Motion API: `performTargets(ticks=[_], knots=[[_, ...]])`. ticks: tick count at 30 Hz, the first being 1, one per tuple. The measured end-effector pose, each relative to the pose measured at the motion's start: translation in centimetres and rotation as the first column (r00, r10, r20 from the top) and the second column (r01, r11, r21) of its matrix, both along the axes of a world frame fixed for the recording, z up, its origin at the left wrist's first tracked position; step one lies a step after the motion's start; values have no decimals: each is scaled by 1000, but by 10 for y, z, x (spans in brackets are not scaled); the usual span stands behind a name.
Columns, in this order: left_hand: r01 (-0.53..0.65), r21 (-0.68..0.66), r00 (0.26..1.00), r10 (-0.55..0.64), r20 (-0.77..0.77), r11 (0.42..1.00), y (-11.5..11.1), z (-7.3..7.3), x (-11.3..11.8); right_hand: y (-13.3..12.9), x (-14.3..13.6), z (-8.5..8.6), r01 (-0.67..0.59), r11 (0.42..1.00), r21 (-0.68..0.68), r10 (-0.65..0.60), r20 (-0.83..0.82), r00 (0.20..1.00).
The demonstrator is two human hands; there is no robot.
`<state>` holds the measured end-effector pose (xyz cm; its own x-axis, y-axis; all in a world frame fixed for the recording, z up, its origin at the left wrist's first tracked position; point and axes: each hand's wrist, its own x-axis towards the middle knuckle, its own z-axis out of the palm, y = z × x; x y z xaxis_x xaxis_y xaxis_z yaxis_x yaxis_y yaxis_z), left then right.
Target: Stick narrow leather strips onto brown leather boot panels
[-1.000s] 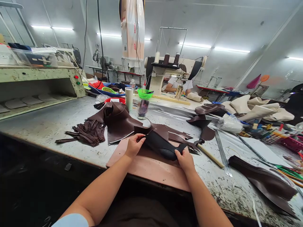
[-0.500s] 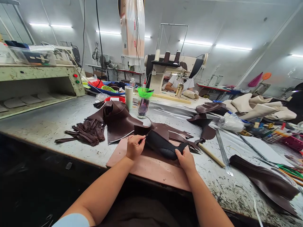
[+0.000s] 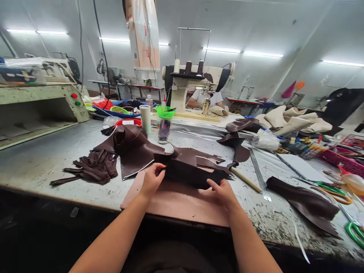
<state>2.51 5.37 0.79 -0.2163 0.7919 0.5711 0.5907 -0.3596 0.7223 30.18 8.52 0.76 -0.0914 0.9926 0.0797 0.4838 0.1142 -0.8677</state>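
Note:
A black shaped piece of leather (image 3: 189,173) is stretched between my two hands, just over a pinkish board (image 3: 176,206) at the table's near edge. My left hand (image 3: 152,177) pinches its left end between thumb and fingers. At its right end my right hand (image 3: 223,190) grips the lower edge, thumb on top. Just behind it lie dark brown leather pieces (image 3: 184,155), some with pale cut edges. A bigger curled brown leather piece (image 3: 136,146) rests behind my left hand, beside a bunch of gathered brown strips (image 3: 96,167).
A wooden-handled hammer (image 3: 246,179), a steel ruler (image 3: 258,176) and a stack of brown leather (image 3: 304,206) lie to the right. Green-handled scissors (image 3: 355,231) sit at the far right. Behind stand a tumbler (image 3: 145,119), a glass jar (image 3: 163,132) and a sewing machine (image 3: 178,93); a person sits beyond it.
The black piece has turned, showing a flatter, duller face with its right end less curled. Both hands keep hold of its ends. My view has swung to the right.

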Motion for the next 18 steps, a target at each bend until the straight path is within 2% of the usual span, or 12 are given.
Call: performTargets(ticks=[1,3,4,5,7,8,10,14,18], knots=[[55,-32,998,-56,-24,998,-7,1,-8,-6,8,1,-114,993,-18,113,-55,992],[186,-108,976,-196,-92,977,-22,0,-25,-16,26,1,-353,934,-49,342,-158,926],[249,-152,955,-268,-123,957,-29,-3,-34,-18,34,1,-422,905,-64,402,-204,893],[298,-203,929,-333,-164,933,-35,-6,-43,-18,39,1,-430,899,-80,401,-241,884],[324,-290,878,-400,-263,901,-41,-13,-55,-11,42,4,-295,949,-107,253,-296,921],[315,-312,859,-409,-309,896,-42,-17,-59,-3,38,7,-212,970,-116,166,-318,933],[296,-310,835,-402,-375,903,-41,-22,-62,19,22,11,-122,984,-128,72,-338,938],[270,-242,842,-350,-410,932,-38,-27,-61,63,-28,18,-115,982,-147,61,-329,942],[228,-171,867,-280,-412,959,-36,-40,-67,84,-72,26,-169,984,-54,150,-255,955]])
